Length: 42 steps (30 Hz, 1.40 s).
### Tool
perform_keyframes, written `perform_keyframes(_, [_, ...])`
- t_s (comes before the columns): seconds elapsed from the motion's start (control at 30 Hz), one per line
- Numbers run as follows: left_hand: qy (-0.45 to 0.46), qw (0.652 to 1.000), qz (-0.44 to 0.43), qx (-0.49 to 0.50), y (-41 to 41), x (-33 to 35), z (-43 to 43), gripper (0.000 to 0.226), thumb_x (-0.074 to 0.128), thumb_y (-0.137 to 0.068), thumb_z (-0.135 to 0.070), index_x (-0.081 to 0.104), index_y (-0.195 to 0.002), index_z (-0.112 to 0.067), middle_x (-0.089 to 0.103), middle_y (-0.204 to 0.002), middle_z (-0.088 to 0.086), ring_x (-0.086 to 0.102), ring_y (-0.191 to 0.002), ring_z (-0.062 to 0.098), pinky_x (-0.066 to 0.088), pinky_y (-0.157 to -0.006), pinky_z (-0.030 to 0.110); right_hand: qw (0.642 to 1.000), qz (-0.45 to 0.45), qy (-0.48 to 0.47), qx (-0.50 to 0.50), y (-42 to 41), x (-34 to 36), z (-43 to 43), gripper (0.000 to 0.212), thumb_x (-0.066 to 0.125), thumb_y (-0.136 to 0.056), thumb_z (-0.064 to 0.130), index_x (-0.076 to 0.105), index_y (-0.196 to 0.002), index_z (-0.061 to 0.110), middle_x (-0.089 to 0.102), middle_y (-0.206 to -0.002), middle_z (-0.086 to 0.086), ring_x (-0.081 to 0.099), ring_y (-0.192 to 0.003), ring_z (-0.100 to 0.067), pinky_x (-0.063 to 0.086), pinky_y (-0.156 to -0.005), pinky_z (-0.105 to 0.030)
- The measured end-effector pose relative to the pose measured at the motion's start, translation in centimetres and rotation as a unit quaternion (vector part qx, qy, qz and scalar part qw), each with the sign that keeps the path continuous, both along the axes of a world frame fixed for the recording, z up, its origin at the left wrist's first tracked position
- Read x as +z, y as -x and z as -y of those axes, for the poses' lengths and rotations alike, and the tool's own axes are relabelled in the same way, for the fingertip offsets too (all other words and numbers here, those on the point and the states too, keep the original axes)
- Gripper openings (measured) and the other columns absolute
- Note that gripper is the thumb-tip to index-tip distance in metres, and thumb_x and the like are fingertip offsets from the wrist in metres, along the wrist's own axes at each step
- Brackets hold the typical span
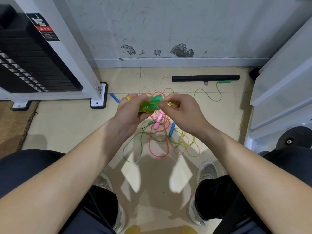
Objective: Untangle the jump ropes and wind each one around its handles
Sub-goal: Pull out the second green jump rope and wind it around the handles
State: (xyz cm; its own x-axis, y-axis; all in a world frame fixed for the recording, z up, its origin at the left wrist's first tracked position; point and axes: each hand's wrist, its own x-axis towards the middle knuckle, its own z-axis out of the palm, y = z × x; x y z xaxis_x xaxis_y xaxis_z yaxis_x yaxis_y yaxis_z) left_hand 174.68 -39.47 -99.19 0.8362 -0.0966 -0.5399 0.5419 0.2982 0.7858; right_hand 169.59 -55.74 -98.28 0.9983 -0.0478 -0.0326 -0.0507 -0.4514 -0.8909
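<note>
Head view: both hands are raised over a tiled floor (67,125), between the person's knees and the wall (168,31). The left hand (131,112) has its fingers curled round a translucent green handle (150,103). The right hand (182,112), just beside it, pinches a yellow-green cord (171,103) between thumb and forefinger at the handle's side.

Below the hands a tangle of ropes (158,142) in pink, green and orange lies loose on the tiles, with a pink handle (157,123) and a blue handle (172,129) in it. A far green handle (224,81) touches a black bar (206,78) near the wall's foot.

The floor is hemmed in by a weight-stack machine (33,61) on the left and a white panel (283,81) on the right. A brown mat (15,124) edges the tiles at far left.
</note>
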Motion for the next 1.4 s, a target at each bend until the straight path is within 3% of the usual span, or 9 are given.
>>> perform_keyframes(0.13, [0.008,1.000,-0.003,-0.002,0.2,0.1,0.2,0.061,0.071,-0.082,-0.003,0.045,-0.137,0.006,0.063,-0.108,0.018,0.074,-0.072,0.019,0.059,-0.070,0.029,0.999,0.012,-0.012,-0.035,0.2,0.2,-0.5,0.015,0.066,-0.094,0.025,0.073,-0.083,0.018,0.062,-0.067,-0.025,0.054,-0.042,-0.006,0.037,-0.052,-0.020])
perform_keyframes(0.3, [0.006,1.000,-0.014,-0.020,0.1,0.5,0.3,0.050,0.069,-0.086,-0.007,0.054,-0.132,0.005,0.069,-0.096,0.010,0.073,-0.068,0.014,0.058,-0.067,0.026,0.997,0.032,-0.009,-0.065,0.3,0.2,-0.7,0.012,0.067,-0.095,0.024,0.072,-0.086,0.017,0.054,-0.062,-0.021,0.052,-0.039,-0.004,0.032,-0.050,-0.016])
perform_keyframes(0.5, [0.042,0.998,-0.026,-0.045,0.1,0.8,0.5,0.043,0.068,-0.090,-0.010,0.058,-0.128,0.005,0.071,-0.083,0.005,0.072,-0.066,0.013,0.058,-0.068,0.025,0.982,0.019,-0.158,-0.101,0.9,0.0,-1.3,0.012,0.065,-0.097,0.016,0.074,-0.090,0.017,0.065,-0.080,-0.015,0.058,-0.047,-0.008,0.044,-0.048,-0.025])
perform_keyframes(0.6, [0.072,0.995,-0.014,-0.064,0.3,0.6,0.7,0.028,0.066,-0.092,-0.010,0.061,-0.118,-0.001,0.072,-0.083,0.004,0.072,-0.071,0.012,0.057,-0.069,0.024,0.959,-0.031,-0.260,-0.112,1.2,-0.2,-1.7,0.015,0.060,-0.099,0.014,0.072,-0.091,0.012,0.038,-0.057,-0.001,0.037,-0.038,-0.009,0.033,-0.040,-0.020])
perform_keyframes(0.73, [0.106,0.990,0.007,-0.089,0.6,0.3,1.0,0.019,0.067,-0.092,-0.018,0.066,-0.107,-0.006,0.071,-0.089,0.003,0.071,-0.080,0.010,0.057,-0.076,0.023,0.923,-0.088,-0.359,-0.107,0.8,0.2,-1.6,0.016,0.057,-0.100,0.010,0.066,-0.086,0.012,0.023,-0.056,0.003,0.018,-0.048,-0.013,0.022,-0.042,-0.019])
perform_keyframes(0.87, [0.125,0.986,0.021,-0.105,0.7,0.3,1.0,0.037,0.072,-0.078,-0.027,0.067,-0.108,-0.006,0.072,-0.094,0.003,0.070,-0.088,0.012,0.056,-0.083,0.026,0.921,-0.114,-0.356,-0.111,0.7,0.5,-1.6,0.023,0.056,-0.098,0.010,0.060,-0.076,0.015,0.022,-0.055,0.004,0.017,-0.048,-0.013,0.023,-0.042,-0.019])
perform_keyframes(1.03, [0.132,0.987,0.020,-0.088,0.3,0.2,0.7,0.045,0.068,-0.092,-0.017,0.055,-0.131,0.001,0.069,-0.104,0.009,0.071,-0.086,0.014,0.056,-0.075,0.024,0.922,-0.128,-0.346,-0.121,0.3,1.0,-1.2,0.022,0.059,-0.097,0.009,0.061,-0.075,0.012,0.025,-0.052,0.005,0.021,-0.044,-0.011,0.028,-0.036,-0.017])
perform_keyframes(1.3, [0.116,0.987,0.035,-0.104,0.0,0.4,0.4,0.028,0.067,-0.090,-0.009,0.055,-0.116,-0.009,0.065,-0.105,0.010,0.072,-0.081,0.020,0.058,-0.070,0.029,0.918,-0.191,-0.336,-0.091,-0.6,0.6,0.6,0.033,0.065,-0.091,0.006,0.059,-0.060,0.018,0.024,-0.058,0.003,0.018,-0.047,-0.010,0.015,-0.043,-0.021])
perform_keyframes(1.4, [0.114,0.983,0.059,-0.134,0.0,0.8,0.1,0.043,0.068,-0.080,-0.010,0.055,-0.121,-0.009,0.066,-0.104,0.008,0.072,-0.083,0.020,0.060,-0.073,0.032,0.939,-0.185,-0.286,-0.050,-0.8,0.3,1.3,0.033,0.068,-0.089,0.007,0.061,-0.059,0.018,0.028,-0.060,0.001,0.022,-0.048,-0.011,0.019,-0.042,-0.022])
